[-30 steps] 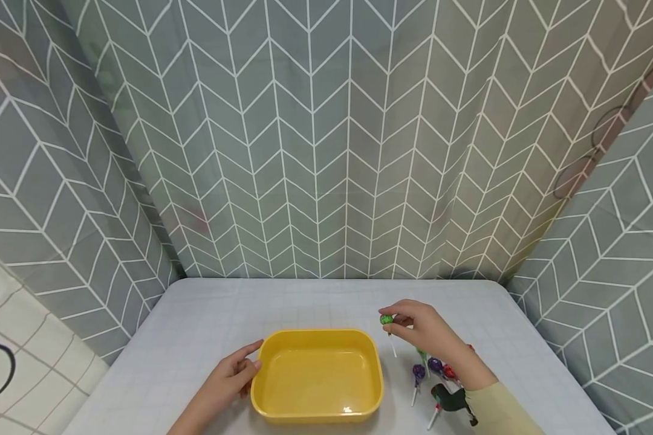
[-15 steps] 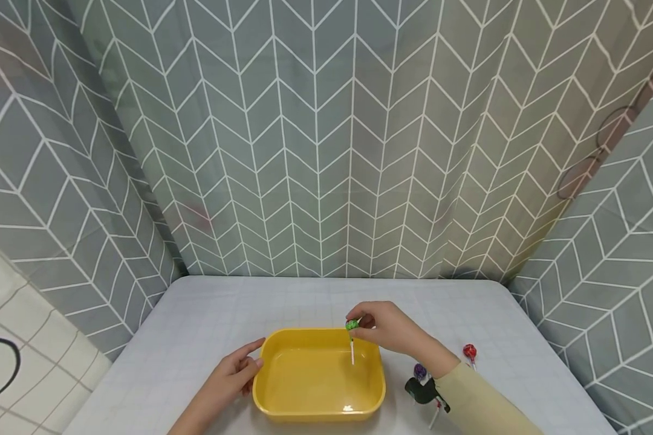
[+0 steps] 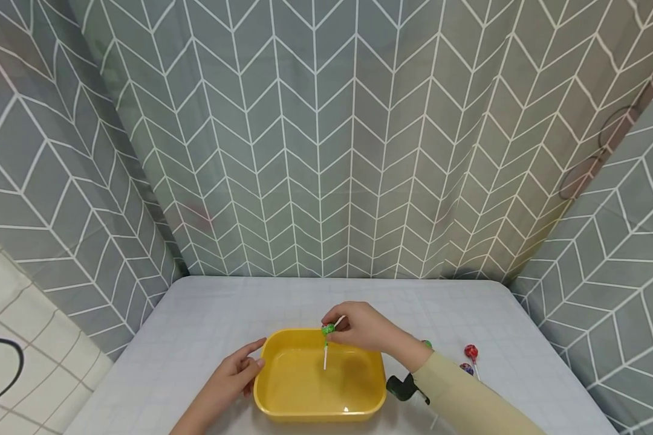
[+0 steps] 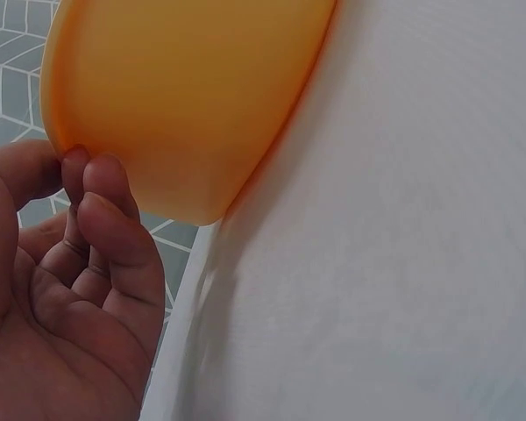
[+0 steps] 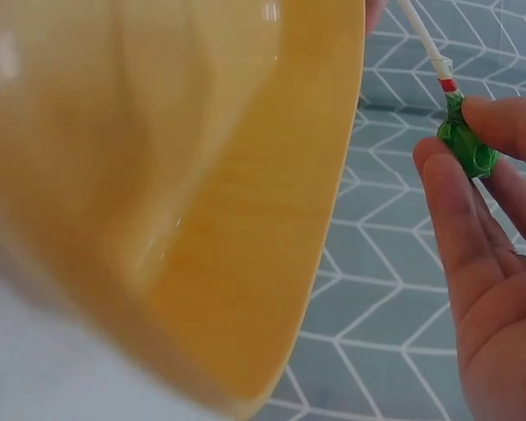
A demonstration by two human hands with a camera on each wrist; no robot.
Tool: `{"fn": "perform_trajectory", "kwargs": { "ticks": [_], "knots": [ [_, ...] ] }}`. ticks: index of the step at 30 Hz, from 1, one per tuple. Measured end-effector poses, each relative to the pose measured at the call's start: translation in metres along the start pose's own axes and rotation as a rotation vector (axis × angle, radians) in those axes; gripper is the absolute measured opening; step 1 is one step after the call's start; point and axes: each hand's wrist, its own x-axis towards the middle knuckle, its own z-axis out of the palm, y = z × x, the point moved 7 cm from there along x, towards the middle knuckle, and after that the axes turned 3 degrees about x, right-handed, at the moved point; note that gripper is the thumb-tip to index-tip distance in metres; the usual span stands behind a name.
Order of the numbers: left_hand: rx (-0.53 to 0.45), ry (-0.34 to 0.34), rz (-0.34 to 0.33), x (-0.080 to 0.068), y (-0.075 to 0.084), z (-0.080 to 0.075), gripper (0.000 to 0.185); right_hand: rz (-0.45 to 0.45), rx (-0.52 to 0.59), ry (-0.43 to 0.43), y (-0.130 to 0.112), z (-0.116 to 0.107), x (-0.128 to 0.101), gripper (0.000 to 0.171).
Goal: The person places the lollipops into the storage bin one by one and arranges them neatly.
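In the head view my right hand pinches a green-wrapped lollipop by its candy end, over the far part of a yellow plastic tub. The white stick points down inside the tub's outline. The right wrist view shows the green wrapper between thumb and fingertips, beside the tub's wall. My left hand grips the tub's left rim, with its thumb at the edge. Up close in the left wrist view, the curled fingers meet the tub's wall.
On the table right of the tub lie a red lollipop, a purple one and a green one, partly hidden by my sleeve. A black device hangs under my right wrist. A patterned curtain rises behind the white table.
My right hand has carried the green lollipop leftward, from right of the tub to over it. The black device and sleeve moved along, uncovering the red lollipop. The left hand stayed at the rim.
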Motion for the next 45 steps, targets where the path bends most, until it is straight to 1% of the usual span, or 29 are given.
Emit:
{"fn": "perform_trajectory", "kwargs": {
  "ticks": [8,12,15,21,28,31,35,41,45],
  "knots": [
    [0.005,-0.01,0.005,-0.001,-0.001,-0.001,0.063,-0.044,0.003,-0.046,-0.015,0.011,0.016,0.023],
    [0.005,-0.004,0.012,-0.001,0.001,-0.001,0.062,-0.04,0.015,-0.07,-0.02,0.021,0.026,0.02],
    [0.001,0.0,0.017,-0.002,0.003,0.0,0.063,-0.035,-0.003,-0.092,-0.021,0.033,0.033,0.018],
    [-0.008,-0.003,0.019,-0.002,0.004,0.001,0.068,-0.055,-0.064,-0.125,-0.024,0.053,0.042,0.019],
    [-0.022,-0.017,0.019,-0.001,0.002,0.002,0.069,-0.055,-0.13,-0.145,-0.022,0.071,0.048,0.019],
    [-0.021,-0.016,0.018,-0.002,0.002,0.001,0.069,-0.07,-0.173,-0.15,-0.021,0.078,0.051,0.019],
    [-0.034,-0.019,0.011,-0.002,0.002,0.001,0.069,-0.078,-0.196,-0.159,-0.02,0.087,0.055,0.018],
    [-0.044,-0.023,0.014,-0.003,0.001,0.001,0.069,-0.082,-0.21,-0.152,-0.02,0.095,0.06,0.015],
    [-0.046,-0.028,0.018,-0.003,0.001,0.001,0.068,-0.066,-0.169,-0.159,-0.019,0.101,0.062,0.013]
  ]
}}
